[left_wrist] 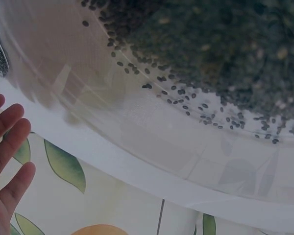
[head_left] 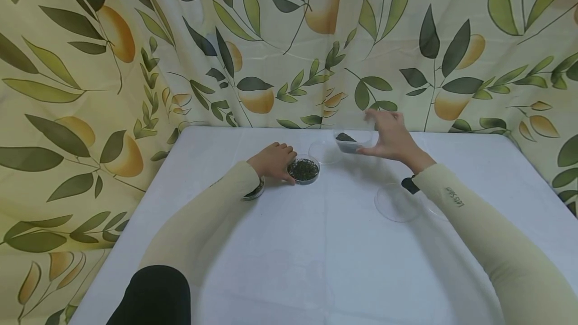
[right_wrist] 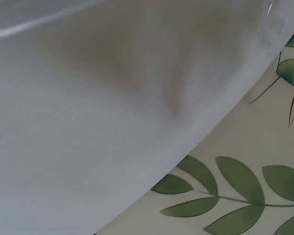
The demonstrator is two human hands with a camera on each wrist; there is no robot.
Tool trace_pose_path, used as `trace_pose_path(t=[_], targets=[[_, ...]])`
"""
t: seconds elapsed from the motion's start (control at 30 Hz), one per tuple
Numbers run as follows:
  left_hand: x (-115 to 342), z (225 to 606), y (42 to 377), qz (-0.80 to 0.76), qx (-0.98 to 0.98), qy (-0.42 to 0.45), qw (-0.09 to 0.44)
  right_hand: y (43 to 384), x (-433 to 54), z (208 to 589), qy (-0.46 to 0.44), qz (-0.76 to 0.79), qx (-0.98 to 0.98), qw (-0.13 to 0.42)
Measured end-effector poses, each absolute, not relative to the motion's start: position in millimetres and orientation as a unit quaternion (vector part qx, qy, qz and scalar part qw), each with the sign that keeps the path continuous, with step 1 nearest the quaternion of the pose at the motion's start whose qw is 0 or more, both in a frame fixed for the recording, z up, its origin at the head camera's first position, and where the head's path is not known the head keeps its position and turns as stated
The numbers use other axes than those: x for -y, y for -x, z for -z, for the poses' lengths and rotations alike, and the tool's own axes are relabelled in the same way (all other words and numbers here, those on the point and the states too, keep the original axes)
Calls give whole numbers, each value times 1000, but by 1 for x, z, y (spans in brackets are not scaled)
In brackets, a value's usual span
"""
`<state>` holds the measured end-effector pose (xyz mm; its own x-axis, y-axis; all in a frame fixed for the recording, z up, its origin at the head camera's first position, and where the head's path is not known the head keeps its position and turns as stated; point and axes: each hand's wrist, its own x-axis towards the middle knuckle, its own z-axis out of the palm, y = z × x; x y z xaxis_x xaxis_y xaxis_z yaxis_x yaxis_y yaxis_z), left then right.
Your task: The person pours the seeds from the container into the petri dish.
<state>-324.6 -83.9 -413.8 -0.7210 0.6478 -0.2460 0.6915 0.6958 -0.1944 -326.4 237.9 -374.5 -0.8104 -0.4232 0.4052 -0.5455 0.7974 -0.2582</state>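
Observation:
My left hand (head_left: 273, 159) is beside a clear petri dish (head_left: 303, 181) filled with dark green and black bits, its fingertips right at the near rim. In the left wrist view its fingers (left_wrist: 12, 142) are spread and loosely straight. Under the left forearm, partly hidden by the sleeve, sits a second petri dish (head_left: 254, 194); close up, small dark oval seeds (left_wrist: 181, 95) lie around a dark green mass. My right hand (head_left: 393, 137) grips a clear plastic tub (head_left: 352, 148), thumb low and fingers high, with dark grains heaped at its left side. The right wrist view does not show this hand.
A clear round dish or lid (head_left: 326, 160) lies behind the filled dish, near the tub. Two more clear round pieces lie to the right, one (head_left: 397, 204) by the right wrist, another partly under the sleeve. A leaf-print curtain (head_left: 289, 64) hangs behind the white table (head_left: 316, 265).

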Motion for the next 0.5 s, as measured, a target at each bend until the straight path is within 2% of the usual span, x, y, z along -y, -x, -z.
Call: trace_pose_path(t=[0.3, 0.5], targets=[[84, 414, 325, 139, -916, -368, 73, 327, -260, 375, -227, -185, 942, 168], [84, 414, 324, 142, -917, -366, 72, 328, -273, 382, -192, -180, 953, 148]])
